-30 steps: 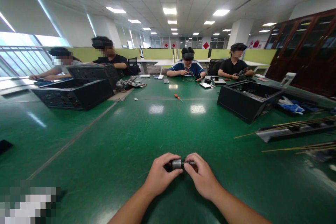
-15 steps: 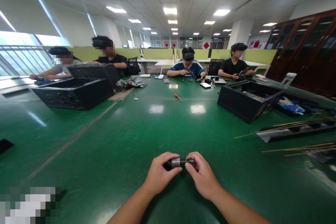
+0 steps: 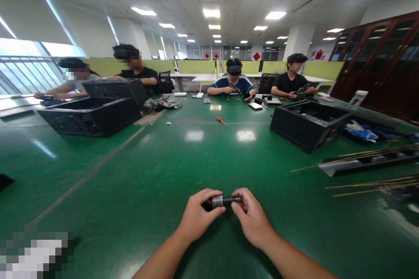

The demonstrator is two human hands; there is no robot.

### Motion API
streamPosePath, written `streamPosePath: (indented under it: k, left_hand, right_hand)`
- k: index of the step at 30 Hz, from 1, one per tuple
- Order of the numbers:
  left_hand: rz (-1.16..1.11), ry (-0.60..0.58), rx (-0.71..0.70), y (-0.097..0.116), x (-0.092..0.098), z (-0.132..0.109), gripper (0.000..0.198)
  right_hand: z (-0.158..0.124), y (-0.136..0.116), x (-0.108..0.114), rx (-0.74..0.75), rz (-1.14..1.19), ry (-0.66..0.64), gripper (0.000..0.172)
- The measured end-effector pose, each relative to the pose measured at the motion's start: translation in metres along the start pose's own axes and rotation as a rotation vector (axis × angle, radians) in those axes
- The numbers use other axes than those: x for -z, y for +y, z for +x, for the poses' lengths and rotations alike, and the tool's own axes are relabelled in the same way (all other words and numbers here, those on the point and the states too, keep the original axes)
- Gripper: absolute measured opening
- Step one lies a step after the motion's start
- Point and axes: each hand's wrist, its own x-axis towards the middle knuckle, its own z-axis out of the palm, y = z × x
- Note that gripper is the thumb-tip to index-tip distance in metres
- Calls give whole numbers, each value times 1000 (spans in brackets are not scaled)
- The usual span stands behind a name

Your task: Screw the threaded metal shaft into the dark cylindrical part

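Observation:
A small metal part with a shaft (image 3: pixel 218 201) is held level just above the green table, between my two hands. It has a silver cylinder on the left and a thin dark shaft on the right. My left hand (image 3: pixel 200 214) curls its thumb and fingers around the cylinder end, and its far left tip is hidden by the fingers. With thumb and fingertips, my right hand (image 3: pixel 252 216) pinches the shaft's right end.
An orange screwdriver (image 3: pixel 221 121) lies mid-table. Black computer cases stand at left (image 3: pixel 94 115) and right (image 3: pixel 306 126). Long thin brass-coloured rods (image 3: pixel 356 155) jut in from the right. Several people sit at the far side, handling parts.
The view has drifted very slightly. Both hands keep the same hold on the metal part with a shaft.

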Motion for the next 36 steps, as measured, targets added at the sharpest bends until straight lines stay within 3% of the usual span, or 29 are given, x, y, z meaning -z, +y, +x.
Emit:
streamPosePath:
  k: [28, 36]
  left_hand:
    - [-42, -34, 90, -1, 1, 2, 28]
    - [-133, 10, 127, -8, -1, 3, 28]
  right_hand:
    - [1, 4, 0, -31, 44, 26, 17]
    - [7, 11, 1, -127, 197, 74, 36]
